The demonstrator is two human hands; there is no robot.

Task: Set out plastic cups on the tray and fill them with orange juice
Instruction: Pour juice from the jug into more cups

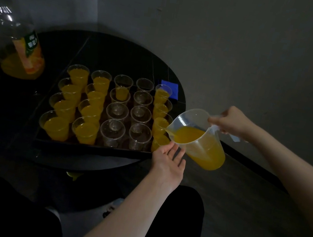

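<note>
While the clear measuring jug (198, 137) is tipped toward the tray, its spout sits over the cup at the near right corner (160, 141), so the orange juice can run straight down into it. The right hand (232, 120) has its fingers curled around the jug's handle and carries the jug's weight. The left hand (169, 159) is spread with relaxed fingers just beside that corner cup and under the spout; I judge it is there to steady the cup or catch drips, but I cannot tell if it touches the cup.

The cups stand in 5 columns of 4 on the black tray (92, 147). The 2 left columns and the right column hold juice. In the 2 middle columns, most cups, like this empty cup (111, 133), are not yet filled, so the task seems a little over half done.

The tray lies on a round dark table (13, 140). A large juice bottle (18, 47), almost empty, stands at the left, and a blue cloth (170, 89) lies behind the tray.
</note>
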